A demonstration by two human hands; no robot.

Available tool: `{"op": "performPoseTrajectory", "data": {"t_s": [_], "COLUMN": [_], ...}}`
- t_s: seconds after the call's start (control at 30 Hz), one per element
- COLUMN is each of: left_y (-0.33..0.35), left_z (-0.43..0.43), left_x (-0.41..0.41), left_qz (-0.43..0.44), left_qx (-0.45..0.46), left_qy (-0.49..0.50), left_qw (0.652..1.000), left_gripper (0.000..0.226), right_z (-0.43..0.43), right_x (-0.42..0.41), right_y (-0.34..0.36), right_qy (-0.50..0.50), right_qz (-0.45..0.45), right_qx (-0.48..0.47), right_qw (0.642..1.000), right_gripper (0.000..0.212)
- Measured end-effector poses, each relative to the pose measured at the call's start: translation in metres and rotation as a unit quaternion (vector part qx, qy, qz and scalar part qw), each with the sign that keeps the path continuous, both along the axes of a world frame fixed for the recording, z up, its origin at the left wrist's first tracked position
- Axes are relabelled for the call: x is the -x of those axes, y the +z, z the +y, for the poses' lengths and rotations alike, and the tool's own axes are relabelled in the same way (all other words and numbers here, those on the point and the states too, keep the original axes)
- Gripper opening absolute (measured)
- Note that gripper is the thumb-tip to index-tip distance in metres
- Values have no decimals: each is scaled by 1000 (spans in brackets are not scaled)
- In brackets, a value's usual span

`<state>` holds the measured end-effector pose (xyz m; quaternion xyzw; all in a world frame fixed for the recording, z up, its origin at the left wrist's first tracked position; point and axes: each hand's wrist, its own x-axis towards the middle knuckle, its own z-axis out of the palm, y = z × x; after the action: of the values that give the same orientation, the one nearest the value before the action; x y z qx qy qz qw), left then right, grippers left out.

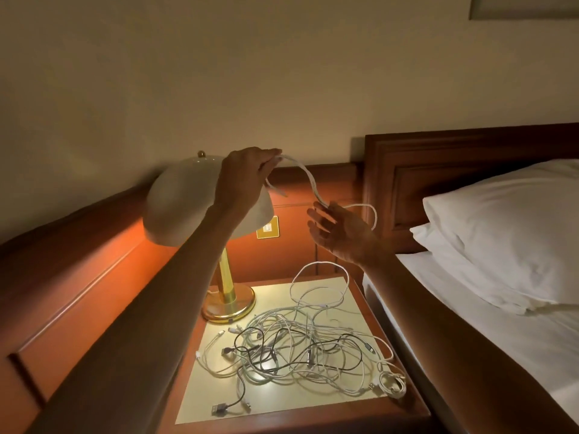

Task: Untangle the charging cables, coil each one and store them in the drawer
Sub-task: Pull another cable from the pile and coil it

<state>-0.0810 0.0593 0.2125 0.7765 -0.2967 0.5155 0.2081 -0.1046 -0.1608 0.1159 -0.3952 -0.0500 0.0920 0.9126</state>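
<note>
My left hand [247, 173] is raised in front of the lamp shade and pinches the end of a white braided cable [308, 177]. That cable arcs down to my right hand [341, 233], which has spread fingers with the cable running between the thumb and fingers, then loops behind it and drops toward the nightstand. A tangled heap of white and black charging cables [300, 349] lies on the pale top of the nightstand [219, 399]. No drawer is visible.
A brass table lamp [227, 296] with a cream shade [185, 198] stands at the nightstand's back left. A wooden wall panel carries a brass switch plate [267, 227]. A bed with white pillows [513, 227] lies to the right.
</note>
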Motion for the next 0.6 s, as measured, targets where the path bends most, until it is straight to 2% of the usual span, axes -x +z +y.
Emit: {"op": "performPoseTrajectory", "data": {"t_s": [0.07,0.2,0.37,0.43,0.5,0.53,0.6], "left_y": [1,-19,-67,-85,-103,-114,-137], "left_z": [14,48,94,103,108,110,117], "left_x": [1,19,63,84,105,117,132], "left_qz": [50,151,299,394,495,532,565], "left_qx": [-38,-56,-68,0,98,114,90], "left_qy": [29,24,11,-59,-121,-124,-118], "left_qw": [998,987,952,917,855,830,812], "left_gripper": [31,28,27,17,17,18,20], "right_z": [2,4,11,15,17,18,19], "right_x": [0,0,13,23,32,37,45], "right_y": [0,13,27,25,21,19,17], "right_qy": [-25,-56,-47,-32,-32,-37,-46], "right_qz": [19,41,21,5,-10,-15,-26], "right_qx": [-18,-14,141,229,303,324,353], "right_qw": [999,997,989,973,953,945,934], "right_gripper": [28,28,25,25,30,33,36]}}
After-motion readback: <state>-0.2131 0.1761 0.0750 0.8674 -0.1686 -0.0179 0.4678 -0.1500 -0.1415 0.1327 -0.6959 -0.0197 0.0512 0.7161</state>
